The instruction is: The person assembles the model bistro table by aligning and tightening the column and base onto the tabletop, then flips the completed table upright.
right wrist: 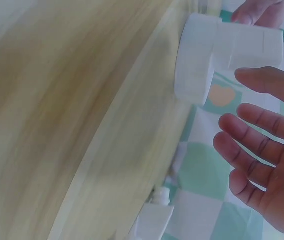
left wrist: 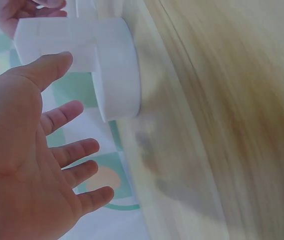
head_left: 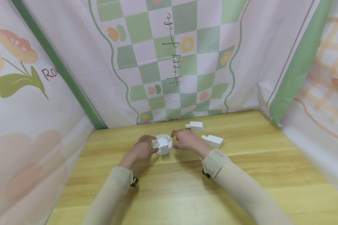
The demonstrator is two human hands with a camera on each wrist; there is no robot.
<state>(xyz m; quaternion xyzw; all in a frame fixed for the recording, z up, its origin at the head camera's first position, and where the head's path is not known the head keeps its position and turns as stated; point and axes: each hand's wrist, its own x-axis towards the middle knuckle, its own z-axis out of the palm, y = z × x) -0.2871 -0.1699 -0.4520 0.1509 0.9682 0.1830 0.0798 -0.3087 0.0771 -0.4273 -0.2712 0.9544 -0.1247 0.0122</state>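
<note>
A round white tray (head_left: pixel 165 152) lies on the table, with a white block-shaped container (head_left: pixel 163 143) standing on it. Smaller white shapes beside the container are too small to make out. My left hand (head_left: pixel 142 149) is at the tray's left side, its fingers spread. In the left wrist view the thumb (left wrist: pixel 57 67) comes close to the container (left wrist: pixel 57 42); contact is unclear. On the opposite side is my right hand (head_left: pixel 185 139), its fingers loosely bent and holding nothing. The right wrist view has its thumb (right wrist: pixel 261 80) just by the container (right wrist: pixel 251 47).
Two white bottles with narrow necks lie on their sides to the right: one bottle (head_left: pixel 196 126) farther back, the other bottle (head_left: pixel 214 141) beside my right wrist. A patterned curtain (head_left: pixel 183 62) hangs behind the wooden table (head_left: pixel 169 193), with more cloth along both sides.
</note>
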